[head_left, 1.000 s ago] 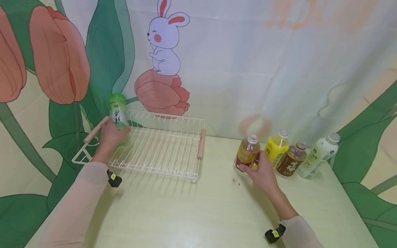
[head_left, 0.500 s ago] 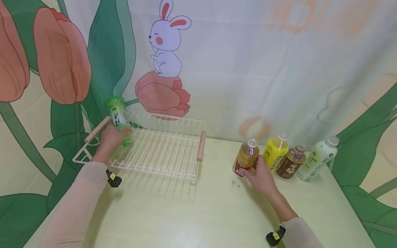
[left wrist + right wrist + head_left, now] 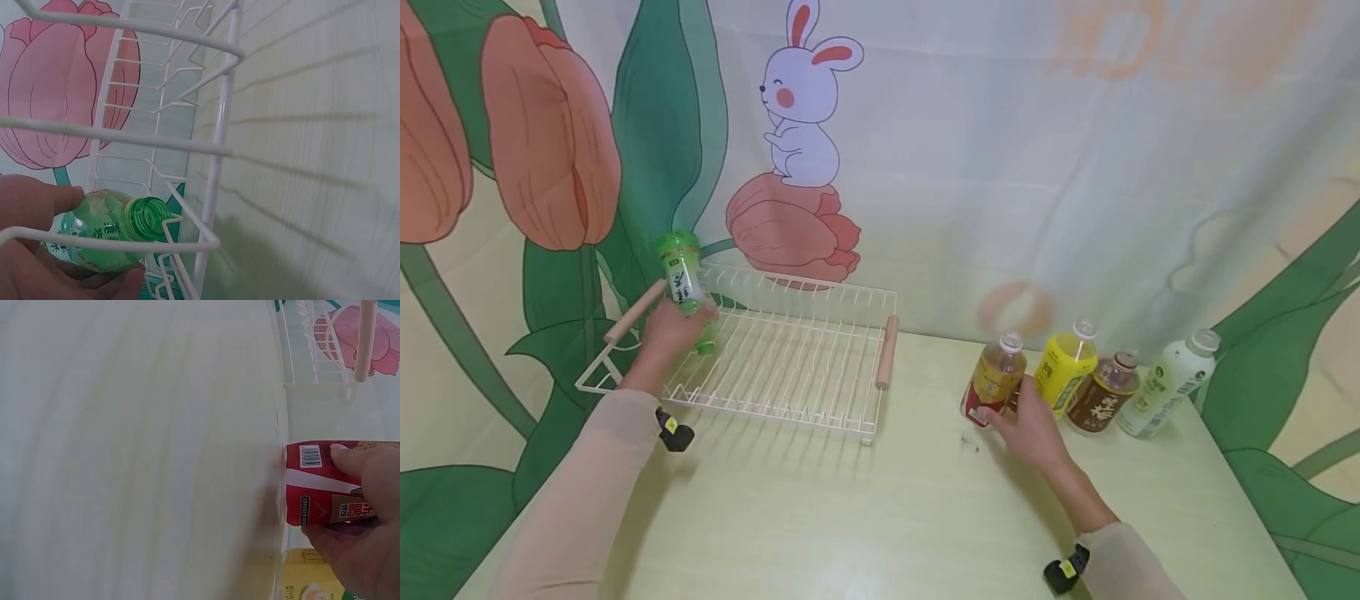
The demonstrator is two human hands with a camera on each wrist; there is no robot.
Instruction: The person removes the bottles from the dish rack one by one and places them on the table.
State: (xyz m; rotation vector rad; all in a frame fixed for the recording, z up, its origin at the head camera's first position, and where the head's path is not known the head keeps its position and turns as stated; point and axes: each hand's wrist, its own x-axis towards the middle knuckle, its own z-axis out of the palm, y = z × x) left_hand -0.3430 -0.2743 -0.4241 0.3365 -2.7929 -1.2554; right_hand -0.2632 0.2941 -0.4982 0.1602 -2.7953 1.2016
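Note:
My left hand (image 3: 672, 332) grips a green plastic bottle (image 3: 683, 279) at the left end of a white wire dish rack (image 3: 790, 358). The bottle is upside down and tilted, its wide base up. In the left wrist view its uncapped green neck (image 3: 149, 217) lies right at the rack's wires, fingers and thumb around the body. My right hand (image 3: 1033, 425) grips a red-and-gold-labelled drink bottle (image 3: 996, 383) standing on the table, neck up. The right wrist view shows the thumb on the red label (image 3: 312, 465), close to the barcode; the palm hides its upper part.
Right of the right hand stand a yellow-labelled bottle (image 3: 1066, 371), a brown-labelled bottle (image 3: 1102, 396) and a pale green bottle (image 3: 1172, 387). Wooden handles (image 3: 887, 352) flank the rack. A printed curtain (image 3: 955, 167) hangs behind the table (image 3: 865, 525).
The green bottle has tilted, its base shifting left and its neck showing lower among the wires. The red-labelled bottle has shifted slightly left and nearer in my right hand.

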